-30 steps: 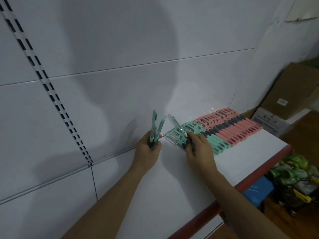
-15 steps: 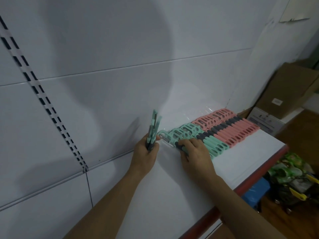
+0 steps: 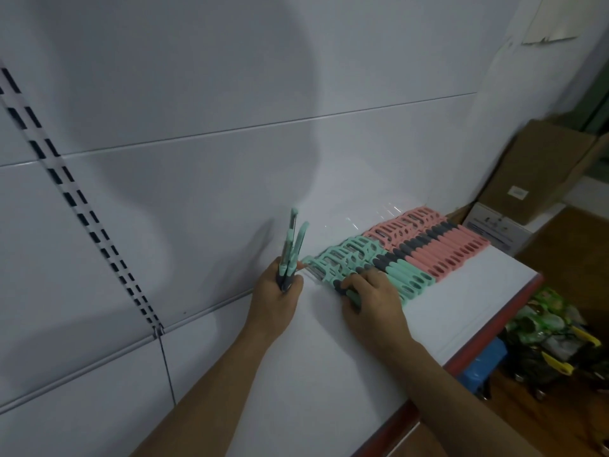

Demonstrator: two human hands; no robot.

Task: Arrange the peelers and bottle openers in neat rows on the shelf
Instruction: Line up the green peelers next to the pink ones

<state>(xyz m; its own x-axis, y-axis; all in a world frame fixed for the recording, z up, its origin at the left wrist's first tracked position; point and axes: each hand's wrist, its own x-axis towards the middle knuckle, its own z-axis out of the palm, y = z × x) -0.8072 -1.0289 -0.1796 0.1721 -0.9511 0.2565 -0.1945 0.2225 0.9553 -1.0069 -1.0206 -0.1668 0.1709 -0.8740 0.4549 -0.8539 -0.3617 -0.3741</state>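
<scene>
A row of mint-green peelers (image 3: pixel 372 262) lies flat on the white shelf (image 3: pixel 329 357), and a row of pink peelers (image 3: pixel 438 245) continues it to the right. My left hand (image 3: pixel 276 298) grips a small bunch of green peelers (image 3: pixel 291 245) upright, handles pointing up, just left of the row. My right hand (image 3: pixel 372 301) rests on the leftmost green peeler in the row, fingers pressing on its dark grip and handle. All peelers have dark grey middle sections.
The shelf has a red front edge (image 3: pixel 487 338) and a white back panel with a slotted upright (image 3: pixel 82 219). Cardboard boxes (image 3: pixel 540 173) stand past the shelf's right end. Packaged goods (image 3: pixel 543 338) and a blue item lie on the floor below.
My right hand has laid the peeler it was lifting flat at the left end of the green row and now presses on it. My left hand stays put with its bunch.
</scene>
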